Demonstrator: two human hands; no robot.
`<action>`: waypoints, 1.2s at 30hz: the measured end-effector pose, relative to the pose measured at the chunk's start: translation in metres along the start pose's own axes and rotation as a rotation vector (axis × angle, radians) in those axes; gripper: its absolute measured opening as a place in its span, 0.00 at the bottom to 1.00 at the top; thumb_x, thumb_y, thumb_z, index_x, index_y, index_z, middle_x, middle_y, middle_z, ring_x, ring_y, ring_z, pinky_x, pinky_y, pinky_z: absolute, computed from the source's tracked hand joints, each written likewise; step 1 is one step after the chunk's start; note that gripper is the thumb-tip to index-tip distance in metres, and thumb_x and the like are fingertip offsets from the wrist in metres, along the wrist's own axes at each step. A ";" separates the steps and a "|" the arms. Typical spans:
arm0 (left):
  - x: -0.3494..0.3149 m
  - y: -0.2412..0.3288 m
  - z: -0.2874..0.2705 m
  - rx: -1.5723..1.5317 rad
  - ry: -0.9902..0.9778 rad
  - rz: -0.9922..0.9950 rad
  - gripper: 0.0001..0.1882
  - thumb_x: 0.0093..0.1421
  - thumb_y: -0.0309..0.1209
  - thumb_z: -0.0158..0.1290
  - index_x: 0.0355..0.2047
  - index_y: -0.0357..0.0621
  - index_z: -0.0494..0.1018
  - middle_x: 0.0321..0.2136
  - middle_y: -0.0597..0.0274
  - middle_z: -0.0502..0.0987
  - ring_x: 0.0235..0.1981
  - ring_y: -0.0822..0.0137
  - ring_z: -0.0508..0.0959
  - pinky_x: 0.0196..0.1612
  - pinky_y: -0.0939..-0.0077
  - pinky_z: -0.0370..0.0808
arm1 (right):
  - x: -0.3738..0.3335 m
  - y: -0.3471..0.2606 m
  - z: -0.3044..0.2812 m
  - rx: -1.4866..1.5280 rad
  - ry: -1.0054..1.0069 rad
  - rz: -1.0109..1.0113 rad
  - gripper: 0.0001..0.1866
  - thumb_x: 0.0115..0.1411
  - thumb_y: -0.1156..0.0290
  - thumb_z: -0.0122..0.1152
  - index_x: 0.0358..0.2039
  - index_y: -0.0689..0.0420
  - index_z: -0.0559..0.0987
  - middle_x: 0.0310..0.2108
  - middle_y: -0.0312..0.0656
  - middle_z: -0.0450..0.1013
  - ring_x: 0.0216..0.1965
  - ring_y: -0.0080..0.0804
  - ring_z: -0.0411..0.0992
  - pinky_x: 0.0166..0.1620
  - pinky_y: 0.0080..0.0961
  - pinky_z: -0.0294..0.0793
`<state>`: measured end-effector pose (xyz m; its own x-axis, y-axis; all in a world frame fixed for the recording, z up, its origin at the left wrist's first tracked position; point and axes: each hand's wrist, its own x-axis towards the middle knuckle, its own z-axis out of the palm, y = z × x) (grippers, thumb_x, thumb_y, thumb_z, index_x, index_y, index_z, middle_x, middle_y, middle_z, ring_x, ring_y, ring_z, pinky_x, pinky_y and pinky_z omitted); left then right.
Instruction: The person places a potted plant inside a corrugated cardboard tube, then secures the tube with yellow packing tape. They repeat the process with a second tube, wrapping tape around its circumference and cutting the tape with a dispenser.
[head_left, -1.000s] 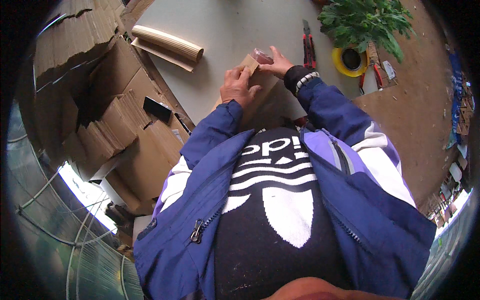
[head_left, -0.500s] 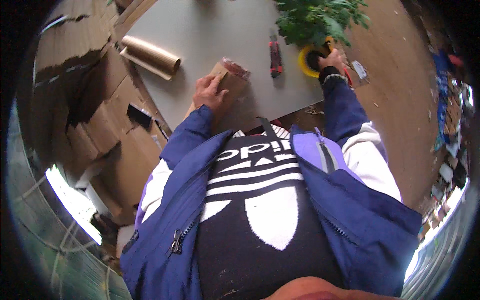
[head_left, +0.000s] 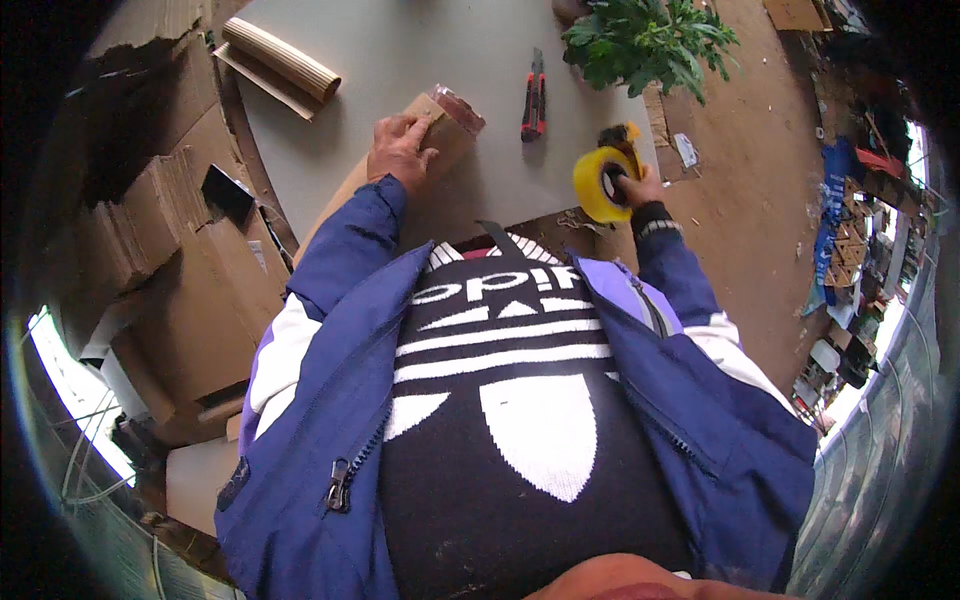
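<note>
My left hand [head_left: 402, 155] lies on a long piece of brown cardboard [head_left: 355, 185], its fingers closed over the top near the far end. A shiny reddish-brown piece [head_left: 458, 110] sticks out of that end; I cannot make out what it is. In my right hand [head_left: 643, 188] is a yellow tape dispenser with a large roll of tape [head_left: 596, 186], held over the table's right edge. Between the two hands, farther off, a red and black utility knife [head_left: 533, 105] rests on the grey table [head_left: 400, 50].
A curled sheet of corrugated cardboard [head_left: 280, 68] lies at the table's far left. Leafy green plants [head_left: 650, 42] stand at the far right corner. Stacked cardboard [head_left: 190, 290] fills the left side. Assorted items [head_left: 840, 240] line the right, beyond the brown floor [head_left: 745, 200].
My right hand has drawn the tape dispenser back toward me, away from the plants, and turned it. My left hand stays on the cardboard. The whole view has shifted slightly.
</note>
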<state>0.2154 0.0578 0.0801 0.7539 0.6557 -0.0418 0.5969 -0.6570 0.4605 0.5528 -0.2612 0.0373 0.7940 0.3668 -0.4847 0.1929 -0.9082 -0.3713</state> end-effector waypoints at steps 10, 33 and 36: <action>-0.001 0.000 -0.004 0.010 -0.023 0.044 0.30 0.50 0.36 0.66 0.55 0.52 0.74 0.55 0.63 0.71 0.59 0.53 0.66 0.60 0.60 0.70 | -0.033 -0.120 0.041 0.829 -0.392 -0.216 0.42 0.46 0.76 0.71 0.63 0.63 0.65 0.55 0.46 0.72 0.54 0.37 0.73 0.57 0.32 0.72; -0.006 -0.022 0.031 -0.103 0.372 0.390 0.20 0.53 0.28 0.55 0.48 0.46 0.76 0.51 0.59 0.74 0.49 0.54 0.73 0.53 0.65 0.75 | -0.097 -0.347 0.028 -0.301 -0.227 -0.730 0.31 0.49 0.61 0.63 0.57 0.47 0.77 0.45 0.49 0.79 0.47 0.46 0.78 0.53 0.37 0.76; -0.007 -0.019 0.032 -0.150 0.333 0.328 0.20 0.55 0.25 0.53 0.49 0.45 0.75 0.50 0.58 0.74 0.48 0.53 0.74 0.52 0.66 0.75 | -0.096 -0.362 0.030 -0.423 -0.240 -0.724 0.30 0.49 0.61 0.63 0.56 0.49 0.78 0.45 0.49 0.80 0.47 0.46 0.78 0.53 0.36 0.76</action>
<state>0.2078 0.0542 0.0430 0.7521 0.5225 0.4016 0.2779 -0.8041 0.5255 0.3897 0.0380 0.1946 0.2597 0.8722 -0.4146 0.8392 -0.4162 -0.3500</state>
